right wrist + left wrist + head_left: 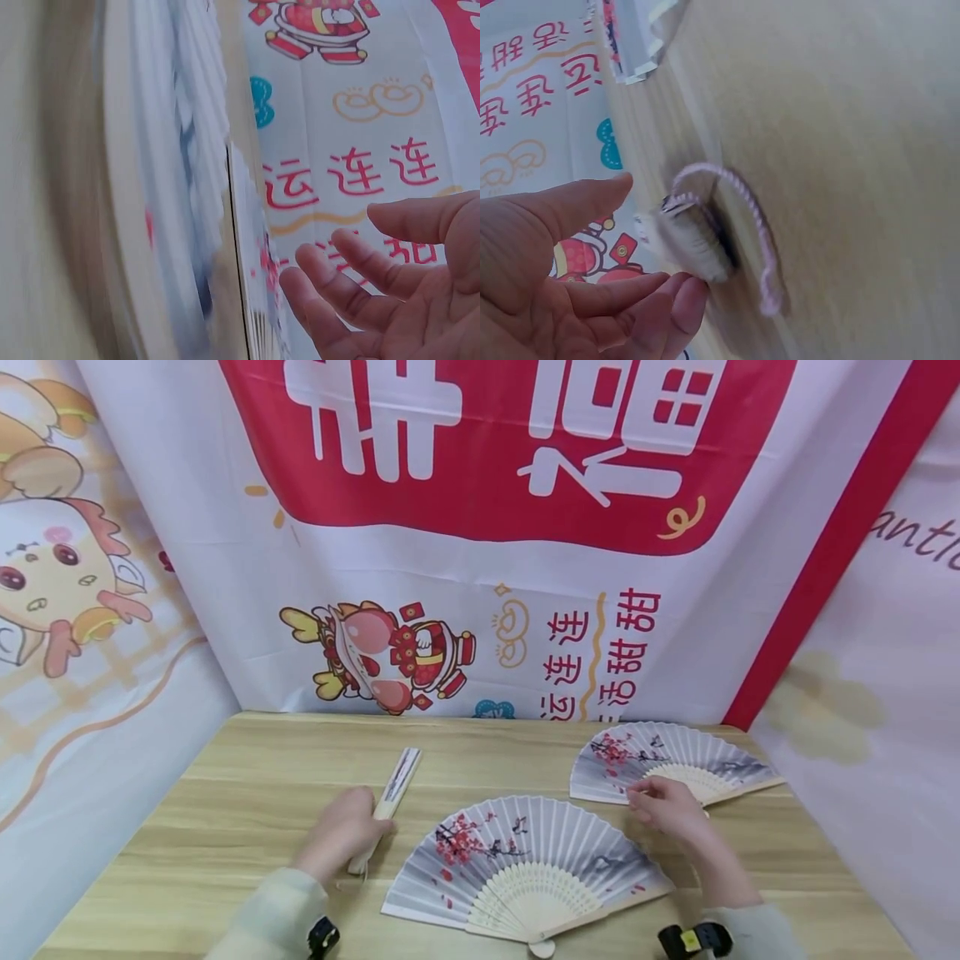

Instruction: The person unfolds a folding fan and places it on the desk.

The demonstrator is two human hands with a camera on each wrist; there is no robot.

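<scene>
A folded fan (pixel 402 774) with pale wooden sticks lies slantwise on the left of the table. My left hand (pixel 347 828) is at its near half; in the left wrist view the thumb stands apart from the fan, and the fingertips are beside its end or touching it. A twisted pink cord (pixel 744 196) loops from that end. At centre front a spread fan (pixel 551 839) shows red blossoms on grey-white. Another spread fan (pixel 678 750) lies at the back right. Over that one's left part is my right hand (pixel 671 810), its fingers loosely bent and holding nothing.
The wooden table (pixel 247 777) ends at a hanging printed cloth (pixel 465 577) with red lettering and a cartoon figure. More printed cloth (pixel 862 693) closes off the right side, and another cloth (pixel 112 718) the left. The back fan's right tip reaches the table's right edge.
</scene>
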